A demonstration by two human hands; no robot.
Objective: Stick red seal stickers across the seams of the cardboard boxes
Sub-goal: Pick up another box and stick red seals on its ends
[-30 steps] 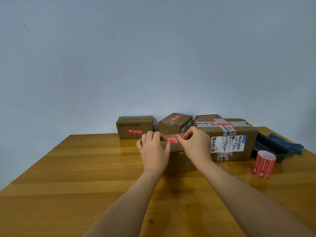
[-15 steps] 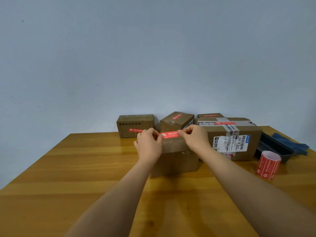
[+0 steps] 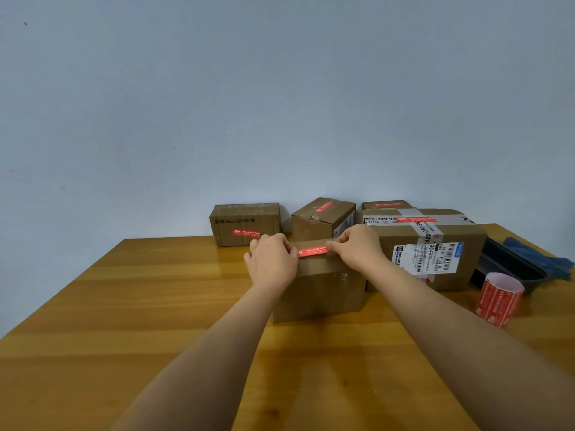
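A brown cardboard box (image 3: 320, 290) stands on the wooden table in front of me. A red seal sticker (image 3: 313, 251) stretches across its top near the front edge. My left hand (image 3: 272, 262) pinches the sticker's left end and my right hand (image 3: 357, 247) pinches its right end. Whether the sticker touches the box top I cannot tell. A roll of red stickers (image 3: 497, 298) stands upright on the table to the right.
Along the wall stand a small box (image 3: 245, 223), a tilted box (image 3: 323, 217) and a large taped box (image 3: 435, 253) with a shipping label, each bearing a red sticker. A black tray (image 3: 510, 265) and a blue cloth (image 3: 541, 258) lie at the far right. The table (image 3: 124, 321) spreads left and toward me.
The sticker, held at both ends, has come lower onto the box top near its front edge, and my hands have spread slightly apart along it.
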